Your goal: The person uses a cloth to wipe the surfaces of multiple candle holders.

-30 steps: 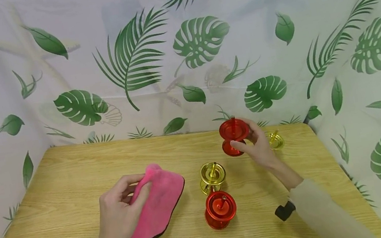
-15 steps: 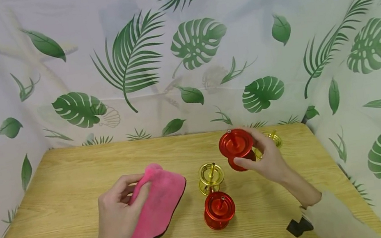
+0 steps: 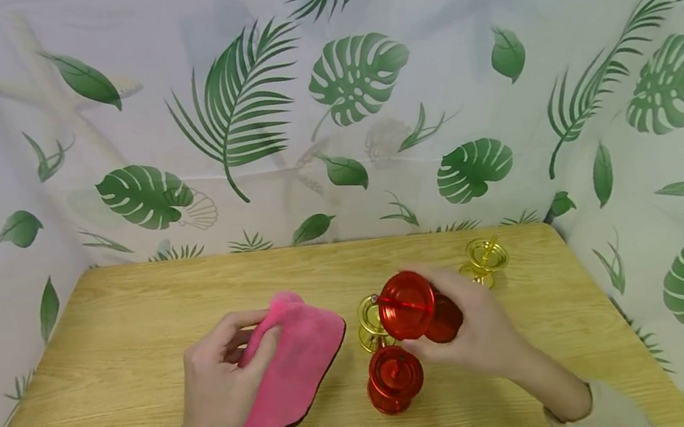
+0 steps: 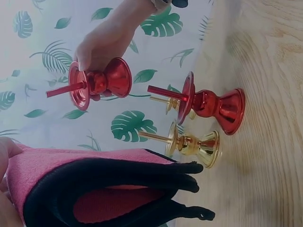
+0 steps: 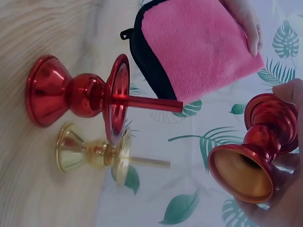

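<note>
While left hand (image 3: 216,374) pinches cloth (image 3: 296,374), right hand (image 3: 483,329) red candlestick (image 3: 405,308), table (image 3: 133,336) wood-grained, backdrop (image 3: 150,64) leafy.

wd tbl (image 3: 124,322) w/ 3 candleholders (image 3: 395,377)

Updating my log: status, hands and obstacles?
Left hand pinches pink cloth. Right hand grips tilted red holder, raised. Possible obstacles: standing red holder, nearer gold holder.

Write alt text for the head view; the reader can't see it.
A right hand holds a red stand tilted over a wooden table; a left hand pinches a pink cloth. Another red stand, a nearer gold stand and a farther gold stand are upright on the table.
</note>
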Action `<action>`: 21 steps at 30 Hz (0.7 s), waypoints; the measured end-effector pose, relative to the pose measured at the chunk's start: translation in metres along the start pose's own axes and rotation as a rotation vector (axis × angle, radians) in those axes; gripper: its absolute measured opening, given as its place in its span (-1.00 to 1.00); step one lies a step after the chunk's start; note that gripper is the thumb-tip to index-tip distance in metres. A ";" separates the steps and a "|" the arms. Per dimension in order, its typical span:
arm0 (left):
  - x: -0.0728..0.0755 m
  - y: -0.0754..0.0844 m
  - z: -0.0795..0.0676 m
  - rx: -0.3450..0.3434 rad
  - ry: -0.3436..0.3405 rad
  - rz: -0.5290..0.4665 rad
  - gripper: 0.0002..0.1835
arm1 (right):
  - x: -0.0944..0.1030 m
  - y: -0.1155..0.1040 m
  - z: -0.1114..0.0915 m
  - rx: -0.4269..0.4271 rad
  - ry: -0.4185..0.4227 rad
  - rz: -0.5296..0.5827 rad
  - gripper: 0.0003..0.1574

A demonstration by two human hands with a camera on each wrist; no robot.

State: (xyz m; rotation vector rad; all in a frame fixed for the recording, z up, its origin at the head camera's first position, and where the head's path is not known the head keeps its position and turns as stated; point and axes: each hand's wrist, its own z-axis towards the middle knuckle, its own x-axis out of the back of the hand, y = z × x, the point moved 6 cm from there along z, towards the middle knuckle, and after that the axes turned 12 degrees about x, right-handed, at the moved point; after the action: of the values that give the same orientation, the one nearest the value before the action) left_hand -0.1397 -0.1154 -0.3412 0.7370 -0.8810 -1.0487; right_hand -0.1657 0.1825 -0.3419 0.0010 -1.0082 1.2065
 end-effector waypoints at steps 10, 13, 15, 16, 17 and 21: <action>-0.011 0.013 0.001 -0.077 -0.034 -0.014 -0.72 | -0.015 -0.022 0.001 0.193 -0.053 -0.338 0.01; -0.016 0.016 0.000 -0.104 -0.062 -0.013 -0.72 | -0.022 -0.027 0.001 0.239 -0.079 -0.403 0.03; -0.019 0.017 -0.001 -0.121 -0.082 -0.012 -0.71 | -0.027 -0.030 0.001 0.262 -0.099 -0.438 0.05; -0.021 0.017 -0.002 -0.133 -0.093 -0.010 -0.70 | -0.029 -0.031 0.001 0.272 -0.107 -0.452 0.05; -0.023 0.018 -0.003 -0.146 -0.104 -0.008 -0.69 | -0.031 -0.033 0.001 0.281 -0.116 -0.465 0.06; -0.031 0.022 -0.008 -0.212 -0.148 -0.001 -0.64 | -0.039 -0.036 0.000 0.292 -0.149 -0.490 0.04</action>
State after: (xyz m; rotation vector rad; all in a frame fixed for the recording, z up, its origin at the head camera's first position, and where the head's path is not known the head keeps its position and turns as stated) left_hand -0.1310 -0.0785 -0.3340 0.4873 -0.8789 -1.1888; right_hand -0.1376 0.1374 -0.3494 0.5445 -0.8830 0.8972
